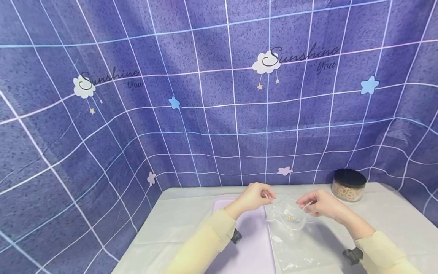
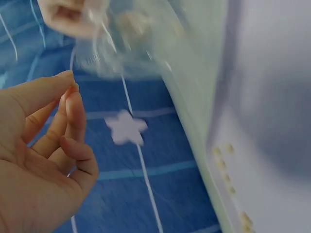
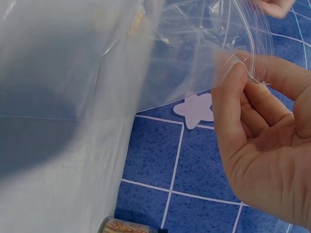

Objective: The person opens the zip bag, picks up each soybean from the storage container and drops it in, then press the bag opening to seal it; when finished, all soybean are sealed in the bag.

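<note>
In the head view a clear zip bag [image 1: 289,224] stands partly open between both hands, several small yellow pieces [image 1: 291,218] inside it. My right hand [image 1: 323,205] pinches the bag's edge beside the zip strip, as the right wrist view shows. My left hand [image 1: 254,196] is at the opposite side of the bag's mouth. Its thumb and index fingertips meet around what looks like a tiny yellow piece [image 2: 75,87], mostly hidden by the fingers. Whether these fingertips touch the bag is unclear. More yellow pieces [image 2: 223,165] lie along the lilac tray [image 1: 253,243].
A round jar [image 1: 349,185] with a black lid holds pale rings at the back right. The tray lies beneath my left forearm on a pale table cover [image 1: 171,232]. A blue checked curtain [image 1: 212,114] hangs behind the table.
</note>
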Demonstrator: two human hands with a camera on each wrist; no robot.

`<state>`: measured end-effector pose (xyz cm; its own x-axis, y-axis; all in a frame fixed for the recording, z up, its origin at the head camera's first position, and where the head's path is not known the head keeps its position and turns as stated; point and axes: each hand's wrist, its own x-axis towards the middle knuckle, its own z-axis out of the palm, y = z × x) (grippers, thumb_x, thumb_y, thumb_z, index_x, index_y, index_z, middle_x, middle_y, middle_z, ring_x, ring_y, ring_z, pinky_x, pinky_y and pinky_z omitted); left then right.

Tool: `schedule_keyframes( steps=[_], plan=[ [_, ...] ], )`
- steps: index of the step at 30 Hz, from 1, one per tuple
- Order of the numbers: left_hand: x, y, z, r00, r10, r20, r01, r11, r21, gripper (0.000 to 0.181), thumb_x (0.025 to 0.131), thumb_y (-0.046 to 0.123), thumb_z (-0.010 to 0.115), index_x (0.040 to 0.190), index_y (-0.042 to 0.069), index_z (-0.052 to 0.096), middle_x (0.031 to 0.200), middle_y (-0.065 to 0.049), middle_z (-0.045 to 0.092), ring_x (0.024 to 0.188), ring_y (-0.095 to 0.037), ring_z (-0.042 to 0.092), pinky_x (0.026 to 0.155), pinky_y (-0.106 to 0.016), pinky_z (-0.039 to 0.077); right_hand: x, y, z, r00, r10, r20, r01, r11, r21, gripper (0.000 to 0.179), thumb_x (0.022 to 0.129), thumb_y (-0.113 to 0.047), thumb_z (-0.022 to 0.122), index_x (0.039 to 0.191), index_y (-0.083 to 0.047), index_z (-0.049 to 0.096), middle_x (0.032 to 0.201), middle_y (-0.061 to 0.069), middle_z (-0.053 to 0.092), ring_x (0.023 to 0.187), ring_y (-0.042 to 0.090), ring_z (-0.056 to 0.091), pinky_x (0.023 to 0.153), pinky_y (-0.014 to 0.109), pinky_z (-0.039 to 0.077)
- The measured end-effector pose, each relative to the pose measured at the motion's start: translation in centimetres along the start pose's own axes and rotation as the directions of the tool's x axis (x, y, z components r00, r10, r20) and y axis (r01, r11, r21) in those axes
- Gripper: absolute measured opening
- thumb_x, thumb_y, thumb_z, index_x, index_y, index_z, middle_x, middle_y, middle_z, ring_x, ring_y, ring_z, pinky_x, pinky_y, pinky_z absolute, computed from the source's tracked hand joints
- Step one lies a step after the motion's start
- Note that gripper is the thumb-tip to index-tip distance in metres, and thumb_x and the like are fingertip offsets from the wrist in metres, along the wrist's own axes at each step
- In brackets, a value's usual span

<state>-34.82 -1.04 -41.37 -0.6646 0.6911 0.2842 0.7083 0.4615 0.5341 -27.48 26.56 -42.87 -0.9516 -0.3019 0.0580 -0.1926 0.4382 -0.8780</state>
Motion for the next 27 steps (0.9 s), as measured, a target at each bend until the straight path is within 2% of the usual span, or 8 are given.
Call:
schedule_keyframes(
  steps=[3,8,13,16,18,22,24,27],
  plan=[
    [0.7,1.7,0.9,0.999,0.036,0.02,-0.036,0.999,0.023,0.012,0.088,0.011,0.08,0.097,0.015,0.076,0.084,0.013,0.072,0.072,0.01,0.06,0.102,-0.024,0.037,-0.1,-0.1,0.0,1.0,-0.004,-0.001,0.004,1.0,0.0,0.031,0.082,0.004,0.069,0.113,0.01,0.07,0.1,0.015,0.073,0.082,0.021,0.066,0.064,0.035,0.057],
    [1.5,3.0,2.4,0.996,0.081,0.041,-0.084,0.993,0.082,0.013,0.086,0.007,0.081,0.096,0.014,0.075,0.086,0.01,0.073,0.073,0.009,0.059,0.07,-0.009,0.048,-0.1,0.1,0.0,1.0,-0.012,0.003,0.012,1.0,0.009,0.032,0.084,0.005,0.069,0.114,0.012,0.068,0.099,0.013,0.073,0.079,0.019,0.065,0.061,0.033,0.056],
    [1.8,3.2,3.6,0.993,0.113,0.038,-0.118,0.968,0.221,0.014,0.085,0.009,0.081,0.095,0.015,0.075,0.086,0.009,0.074,0.073,0.007,0.059,0.07,-0.006,0.044,0.0,0.4,0.0,1.0,-0.011,-0.003,0.011,1.0,0.014,0.031,0.084,0.005,0.068,0.114,0.013,0.068,0.099,0.013,0.073,0.077,0.016,0.065,0.059,0.031,0.055],
    [1.8,3.1,3.9,0.992,0.125,0.031,-0.128,0.957,0.26,0.015,0.084,0.01,0.081,0.096,0.016,0.075,0.086,0.011,0.074,0.074,0.007,0.059,0.07,-0.006,0.043,-0.1,0.4,0.0,1.0,-0.009,-0.004,0.009,1.0,0.011,0.03,0.084,0.006,0.068,0.113,0.012,0.069,0.098,0.012,0.072,0.077,0.017,0.065,0.06,0.031,0.055],
    [1.8,2.9,3.9,0.992,0.123,0.014,-0.122,0.966,0.228,0.014,0.085,0.011,0.08,0.097,0.016,0.075,0.086,0.011,0.073,0.074,0.007,0.058,0.069,-0.007,0.044,-0.1,0.3,0.1,1.0,-0.008,-0.005,0.008,1.0,0.011,0.029,0.083,0.006,0.069,0.112,0.011,0.07,0.097,0.012,0.072,0.077,0.017,0.065,0.059,0.03,0.055],
    [1.7,2.2,3.3,0.993,0.069,-0.091,-0.065,0.997,0.045,0.011,0.09,0.011,0.077,0.1,0.013,0.075,0.088,0.007,0.073,0.075,0.005,0.058,0.069,-0.01,0.047,-0.2,0.0,0.1,1.0,-0.007,-0.002,0.007,1.0,0.011,0.029,0.083,0.005,0.069,0.112,0.01,0.07,0.097,0.011,0.072,0.078,0.018,0.065,0.059,0.03,0.055],
    [1.7,1.5,2.6,0.988,0.024,-0.155,-0.03,0.999,-0.037,0.009,0.092,0.01,0.075,0.101,0.011,0.074,0.089,0.005,0.073,0.074,0.004,0.059,0.069,-0.013,0.049,-0.2,0.0,0.1,1.0,-0.007,-0.003,0.007,1.0,0.006,0.03,0.082,0.005,0.069,0.112,0.009,0.071,0.097,0.011,0.073,0.079,0.019,0.065,0.06,0.031,0.055],
    [1.5,-0.1,1.4,0.972,-0.058,-0.226,0.04,0.996,-0.085,0.007,0.092,0.01,0.074,0.099,0.011,0.074,0.087,0.004,0.073,0.073,0.002,0.059,0.07,-0.017,0.049,-0.2,0.0,0.1,1.0,-0.006,-0.003,0.006,1.0,0.003,0.03,0.082,0.005,0.069,0.112,0.009,0.071,0.098,0.011,0.073,0.079,0.019,0.064,0.06,0.031,0.056]
  ],
)
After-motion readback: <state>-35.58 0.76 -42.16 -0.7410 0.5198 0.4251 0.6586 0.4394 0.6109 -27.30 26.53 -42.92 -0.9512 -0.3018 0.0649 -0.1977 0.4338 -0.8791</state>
